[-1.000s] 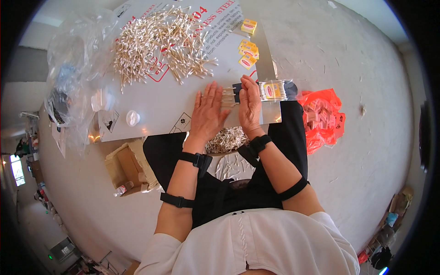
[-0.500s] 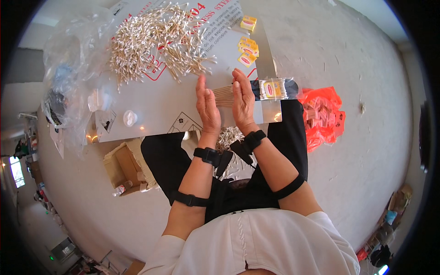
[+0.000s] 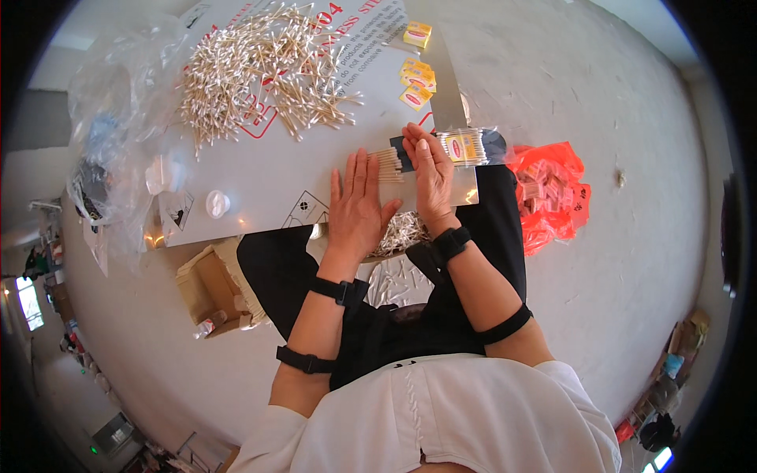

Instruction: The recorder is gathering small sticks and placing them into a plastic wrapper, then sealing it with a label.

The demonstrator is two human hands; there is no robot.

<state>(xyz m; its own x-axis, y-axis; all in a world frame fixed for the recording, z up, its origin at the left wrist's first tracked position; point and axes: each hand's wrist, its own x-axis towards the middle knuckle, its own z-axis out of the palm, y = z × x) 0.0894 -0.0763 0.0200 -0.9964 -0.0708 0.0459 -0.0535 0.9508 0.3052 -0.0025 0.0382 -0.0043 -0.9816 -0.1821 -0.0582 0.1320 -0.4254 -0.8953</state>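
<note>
A small flat row of cotton swabs [image 3: 385, 165] lies on the metal-topped table [image 3: 268, 189], between my two hands. My left hand [image 3: 356, 206] rests palm down at the row's left end, its fingers stretched out. At the right end stands my right hand [image 3: 433, 183] on its edge, fingers extended, holding nothing that shows. Part of a black strip [image 3: 404, 152] shows behind its fingers. Just right of that hand sits a clear pack of cotton swabs [image 3: 475, 147] with a yellow card inside. A big loose pile of cotton swabs [image 3: 244, 71] covers the far left.
Small yellow cards [image 3: 416, 83] lie in stacks near the table's right edge. Clear plastic bags [image 3: 110, 134] and a round white container [image 3: 218, 205] are at left. More swabs [image 3: 404, 233] show below the front edge. A red bag [image 3: 552, 197] is at right, a cardboard box [image 3: 209, 284] below left.
My left hand has turned from upright to palm down on the table. My right hand has shifted right, away from the left one, and the swab row between them looks shorter.
</note>
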